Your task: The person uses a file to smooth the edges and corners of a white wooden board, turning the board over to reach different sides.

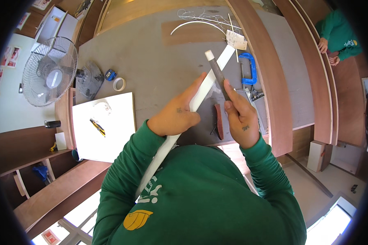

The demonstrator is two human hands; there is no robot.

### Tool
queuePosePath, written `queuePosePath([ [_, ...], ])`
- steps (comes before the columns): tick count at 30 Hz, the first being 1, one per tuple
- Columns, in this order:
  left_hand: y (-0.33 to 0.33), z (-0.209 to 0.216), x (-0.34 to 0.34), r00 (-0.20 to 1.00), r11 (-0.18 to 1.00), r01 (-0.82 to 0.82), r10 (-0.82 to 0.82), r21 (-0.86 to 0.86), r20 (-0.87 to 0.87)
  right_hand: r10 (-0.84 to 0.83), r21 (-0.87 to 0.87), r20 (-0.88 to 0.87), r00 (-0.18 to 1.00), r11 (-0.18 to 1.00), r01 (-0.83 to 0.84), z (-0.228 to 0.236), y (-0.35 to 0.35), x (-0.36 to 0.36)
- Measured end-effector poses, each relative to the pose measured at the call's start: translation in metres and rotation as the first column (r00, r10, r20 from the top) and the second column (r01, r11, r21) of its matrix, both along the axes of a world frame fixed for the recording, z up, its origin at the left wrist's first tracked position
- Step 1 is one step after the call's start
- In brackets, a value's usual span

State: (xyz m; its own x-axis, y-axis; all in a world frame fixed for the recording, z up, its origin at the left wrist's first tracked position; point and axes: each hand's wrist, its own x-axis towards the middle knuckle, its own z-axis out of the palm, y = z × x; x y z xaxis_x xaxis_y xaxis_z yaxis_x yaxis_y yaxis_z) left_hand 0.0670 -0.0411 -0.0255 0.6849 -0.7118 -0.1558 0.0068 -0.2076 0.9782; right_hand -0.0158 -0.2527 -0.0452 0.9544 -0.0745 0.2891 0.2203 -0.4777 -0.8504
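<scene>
A long white strip (203,90) runs slantwise from near my left side up over the table. My left hand (176,113) is closed around its middle, thumb and fingers on either side. In my right hand (244,118) is a dark, flat bar that looks like a file (217,72), with a pale far end. It crosses the strip's right edge; whether the two touch I cannot tell. Beyond the strip's far end lies a piece of beige paper (236,41). A curved reddish-brown piece (219,122) lies between my hands on the table.
A blue clamp (252,67) lies right of the strip, beside a long brown board (270,73). On the left are a fan (51,71), tape roll (119,84), blue tape measure (110,74) and a white panel (120,122) bearing a cutter (97,128). Another person (341,36) stands far right.
</scene>
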Motion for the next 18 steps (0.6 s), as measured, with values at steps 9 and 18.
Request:
queuePosePath([
  [9,0.004,-0.014,0.003,0.997,0.999,0.0,0.005,-0.053,0.082,0.041,-0.036,0.041,0.998,0.999,-0.039,-0.013,0.007,-0.011],
  [18,0.011,-0.001,0.008,0.999,1.0,-0.02,0.02,-0.012,0.041,0.019,-0.057,-0.076,0.997,0.998,-0.024,0.006,0.008,-0.005],
])
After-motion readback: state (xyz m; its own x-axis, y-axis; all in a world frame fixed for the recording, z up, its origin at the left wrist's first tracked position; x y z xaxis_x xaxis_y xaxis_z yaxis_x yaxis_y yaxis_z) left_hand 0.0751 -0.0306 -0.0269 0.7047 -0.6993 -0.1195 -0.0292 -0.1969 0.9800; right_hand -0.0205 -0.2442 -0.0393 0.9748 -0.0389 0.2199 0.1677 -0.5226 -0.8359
